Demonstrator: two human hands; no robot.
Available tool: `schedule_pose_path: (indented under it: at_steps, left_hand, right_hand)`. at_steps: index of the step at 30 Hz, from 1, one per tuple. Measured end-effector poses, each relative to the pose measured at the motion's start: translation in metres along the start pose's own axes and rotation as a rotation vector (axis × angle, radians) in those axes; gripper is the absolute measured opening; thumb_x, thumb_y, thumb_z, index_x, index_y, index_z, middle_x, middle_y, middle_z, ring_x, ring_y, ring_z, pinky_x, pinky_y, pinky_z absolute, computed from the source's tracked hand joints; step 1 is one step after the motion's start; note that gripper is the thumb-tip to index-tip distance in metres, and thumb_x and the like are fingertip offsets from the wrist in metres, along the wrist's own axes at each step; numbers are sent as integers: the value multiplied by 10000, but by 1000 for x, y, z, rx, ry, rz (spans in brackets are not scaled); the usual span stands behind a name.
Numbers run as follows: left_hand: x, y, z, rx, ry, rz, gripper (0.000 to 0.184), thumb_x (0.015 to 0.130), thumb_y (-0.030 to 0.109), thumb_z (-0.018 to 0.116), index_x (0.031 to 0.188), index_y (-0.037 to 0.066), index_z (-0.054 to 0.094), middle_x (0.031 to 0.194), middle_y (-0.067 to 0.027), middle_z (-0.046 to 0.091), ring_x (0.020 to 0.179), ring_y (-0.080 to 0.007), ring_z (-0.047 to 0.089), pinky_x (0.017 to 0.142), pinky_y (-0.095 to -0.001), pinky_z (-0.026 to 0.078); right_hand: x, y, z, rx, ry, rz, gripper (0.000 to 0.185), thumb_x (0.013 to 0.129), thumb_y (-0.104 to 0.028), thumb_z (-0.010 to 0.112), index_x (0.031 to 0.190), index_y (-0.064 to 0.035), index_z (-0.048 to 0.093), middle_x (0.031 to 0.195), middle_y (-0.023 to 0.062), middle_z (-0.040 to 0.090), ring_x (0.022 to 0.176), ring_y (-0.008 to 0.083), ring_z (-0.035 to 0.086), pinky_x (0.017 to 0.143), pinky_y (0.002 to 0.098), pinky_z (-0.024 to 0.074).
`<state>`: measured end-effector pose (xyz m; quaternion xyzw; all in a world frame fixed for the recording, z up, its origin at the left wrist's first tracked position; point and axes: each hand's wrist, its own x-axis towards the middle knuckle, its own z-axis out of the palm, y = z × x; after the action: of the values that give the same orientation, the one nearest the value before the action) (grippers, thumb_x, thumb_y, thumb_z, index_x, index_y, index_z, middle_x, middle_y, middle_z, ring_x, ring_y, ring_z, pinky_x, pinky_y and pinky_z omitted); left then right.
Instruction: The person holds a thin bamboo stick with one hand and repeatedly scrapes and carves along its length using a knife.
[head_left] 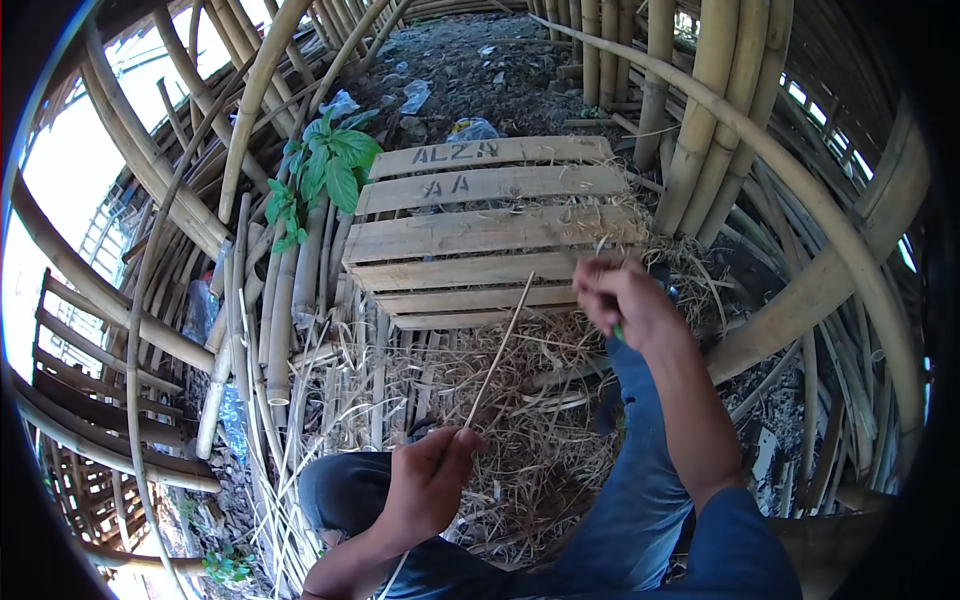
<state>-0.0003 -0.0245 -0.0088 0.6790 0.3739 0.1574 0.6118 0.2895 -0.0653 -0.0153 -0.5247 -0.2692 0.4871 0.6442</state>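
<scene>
Left hand [432,482] closed on thin bamboo strip [503,345], strip slanting up and away, tail end below wrist. Right hand [622,297] raised near crate's right side, fingers curled round something with green bit showing, rest blurred. Hands apart. Slatted wooden crate [490,232] ahead, dark letters on top slats, shavings [540,420] scattered over its right part and heaped on ground between jeans legs [640,450]. Leafy green plant [330,165] beside crate, left. Bamboo poles [710,110] both sides. Clear plastic [415,96] on dirt behind crate.
</scene>
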Motion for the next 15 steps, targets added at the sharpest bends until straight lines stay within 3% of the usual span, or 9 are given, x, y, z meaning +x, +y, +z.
schedule_pose_path:
  at_steps: [1, 3, 4, 5, 7, 9, 11, 13, 15]
  left_hand:
    - [1, -1, 1, -16, -2, -7, 273, 979, 170, 470, 863, -21, 627, 587, 35, 477, 539, -23, 402, 485, -198, 318]
    - [2, 1, 2, -20, -12, -3, 273, 979, 170, 469, 862, -19, 626, 583, 35, 474, 537, -24, 400, 484, -200, 318]
    - [0, 2, 1, -19, -23, -3, 272, 979, 170, 469, 860, -18, 625, 580, 36, 471, 534, -25, 397, 483, -202, 318]
    - [-1, 1, 0, -16, -23, -11, 272, 979, 170, 469, 860, -18, 625, 580, 36, 471, 534, -25, 397, 483, -202, 318]
    - [0, 1, 1, 24, -15, 7, 281, 978, 183, 476, 870, -23, 635, 579, 37, 472, 538, -25, 405, 484, -204, 323]
    - [2, 1, 0, 40, 11, 13, 270, 969, 180, 496, 885, -28, 647, 583, 32, 491, 542, -23, 420, 485, -200, 331]
    - [5, -2, 0, 66, 35, 12, 261, 961, 176, 516, 900, -33, 659, 587, 27, 509, 546, -20, 435, 487, -196, 338]
    - [4, -9, -1, 151, 75, 76, 214, 930, 147, 572, 922, -39, 678, 599, 10, 554, 555, -14, 468, 490, -186, 358]
    - [3, -10, -1, 134, 87, 83, 192, 916, 127, 590, 919, -42, 680, 602, 6, 567, 557, -13, 476, 490, -183, 364]
  right_hand:
    - [-4, -2, 3, -9, 0, -3, 175, 859, -93, 566, 721, 10, 592, 551, 38, 528, 363, 65, 403, 323, 216, 282]
    - [-8, -1, 10, -126, -439, 258, 215, 875, -108, 551, 681, -15, 556, 534, 7, 495, 354, 52, 386, 323, 222, 277]
    - [-6, 0, 18, -130, -159, 297, 260, 898, -153, 553, 677, -17, 552, 543, 3, 505, 355, 53, 384, 324, 227, 276]
    - [-1, 4, 14, -124, -161, 302, 260, 898, -153, 553, 677, -17, 552, 543, 3, 505, 355, 53, 384, 324, 227, 276]
    - [9, 8, -1, 157, 156, 79, 239, 885, -159, 585, 710, 3, 591, 574, 35, 555, 347, 68, 389, 318, 234, 275]
    - [1, 5, -4, 181, -55, 53, 250, 895, -211, 589, 754, -5, 588, 581, 28, 546, 359, 61, 379, 333, 233, 282]
    - [-11, -2, 6, -169, -500, 184, 255, 920, -248, 551, 777, -37, 540, 564, -15, 480, 379, 43, 352, 356, 229, 285]
    - [-6, 4, 11, -176, -391, 223, 249, 912, -223, 569, 757, -30, 542, 551, -23, 462, 376, 41, 369, 336, 215, 278]
    - [9, 10, 2, 145, 271, 137, 258, 889, -215, 602, 724, -18, 585, 547, 1, 501, 377, 49, 404, 327, 218, 275]
